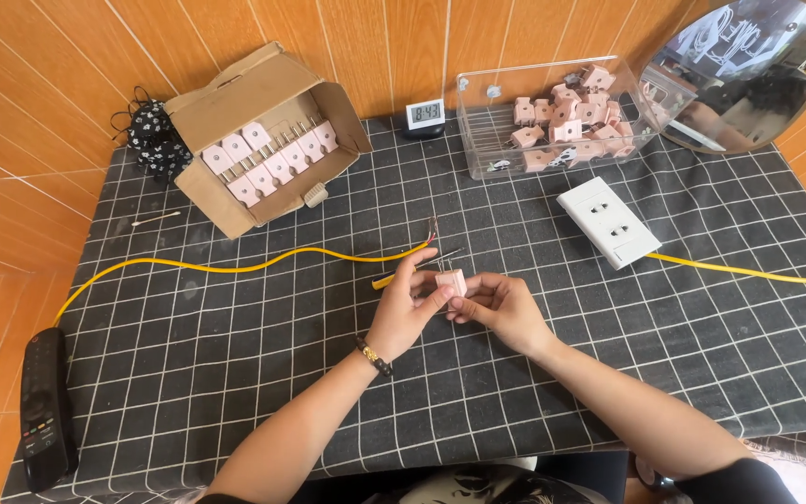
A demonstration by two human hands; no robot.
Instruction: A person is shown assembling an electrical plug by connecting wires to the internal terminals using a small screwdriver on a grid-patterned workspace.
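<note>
Two hands hold one small pink plastic plug (pixel 451 281) over the middle of the black grid-patterned worktop (pixel 235 373): my left hand (pixel 407 308) and right hand (pixel 499 306) both pinch it, near a yellow cable's (pixel 235 268) bare end.

Table layout, with both hands meeting over a plug at the near centre

The plug (pixel 451 281) sits between the left hand (pixel 405 313) and the right hand (pixel 503 308); a screwdriver (pixel 419 266) lies just behind them, beside the end of a cable (pixel 235 268) that runs off to the left; far left stands an open cardboard box (pixel 263 140) with plugs in rows inside; far right, a clear bin (pixel 552 117) holds loose plugs; a small clock (pixel 424 115) stands between the two; a socket plate (pixel 608 222) lies right of centre; a remote (pixel 44 411) rests at the near left edge.
</note>
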